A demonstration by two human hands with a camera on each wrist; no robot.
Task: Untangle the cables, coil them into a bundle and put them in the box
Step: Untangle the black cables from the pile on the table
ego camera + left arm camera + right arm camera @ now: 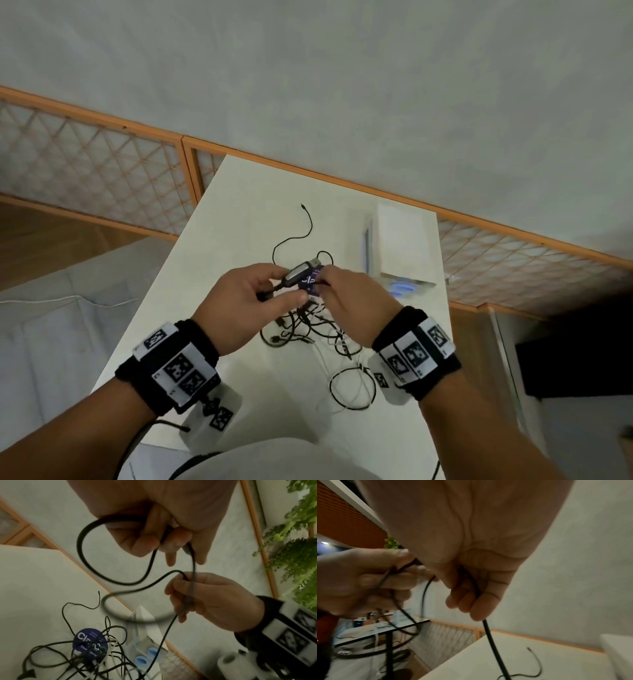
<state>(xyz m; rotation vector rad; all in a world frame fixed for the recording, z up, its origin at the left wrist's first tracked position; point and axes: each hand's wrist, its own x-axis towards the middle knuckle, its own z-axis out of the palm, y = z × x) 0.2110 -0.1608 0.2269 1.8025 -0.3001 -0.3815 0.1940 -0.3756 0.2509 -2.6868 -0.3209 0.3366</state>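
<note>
Both hands are working above a white surface (pixel 212 246), raised over the tangle of cables (pixel 308 329). The left hand (pixel 239 301) is curling its fingers round a black cable (pixel 89 563), pinching it between thumb and fingertips close to a silver-tipped plug (pixel 303 270) that is sticking out toward the right hand. The right hand (pixel 352 301) is closing its fingers on the same black cable, which is running through its fist and hanging down toward the surface; between the two hands the cable is forming loose loops in the air.

Beneath the hands, black and white cables are lying knotted together on the surface, partly covering a dark blue round label (pixel 90 642) with white lettering. One thin black cable end (pixel 303 219) is trailing away toward the far edge. A white box (pixel 400 240) is sitting just beyond the tangle on the right side, near the right hand, with two light-blue rings (pixel 147 655) showing at its near end.
</note>
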